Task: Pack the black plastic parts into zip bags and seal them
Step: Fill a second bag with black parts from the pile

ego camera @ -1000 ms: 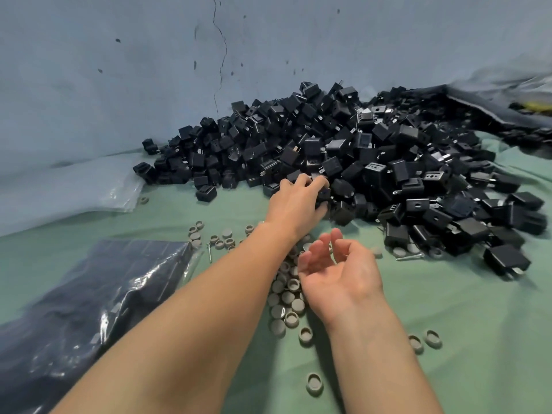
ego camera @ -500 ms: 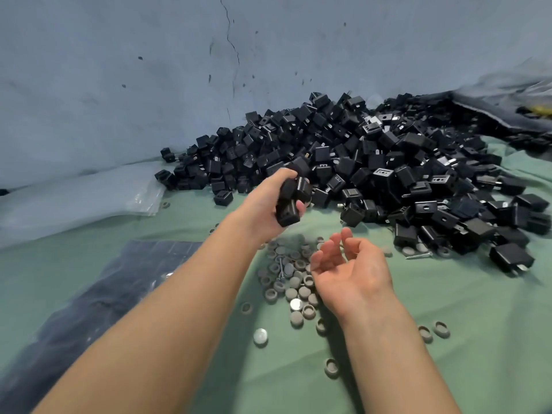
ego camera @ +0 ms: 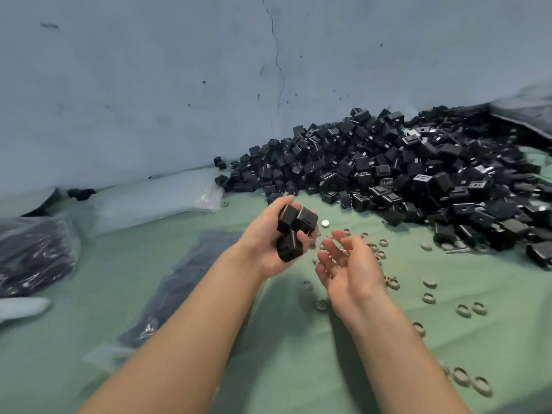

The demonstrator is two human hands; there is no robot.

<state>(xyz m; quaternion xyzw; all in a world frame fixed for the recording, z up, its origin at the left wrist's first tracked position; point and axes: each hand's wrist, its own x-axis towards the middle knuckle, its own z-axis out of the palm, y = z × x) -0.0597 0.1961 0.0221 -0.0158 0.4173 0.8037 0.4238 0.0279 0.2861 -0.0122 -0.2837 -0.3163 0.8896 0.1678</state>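
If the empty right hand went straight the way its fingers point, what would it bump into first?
Probably the black parts gripped in the left hand, just ahead of the right hand. Depth is unclear, so it might pass beneath them.

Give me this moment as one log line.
left hand: grips black parts | right hand: open, empty | pile: beyond both

The black cube-shaped plastic parts in the left hand look smooth, faintly sheened. Beneath lies a matt green cloth surface. Left of it, clear plastic zip bags gleam glossily. Beyond the right hand, a small round metal disc shines.
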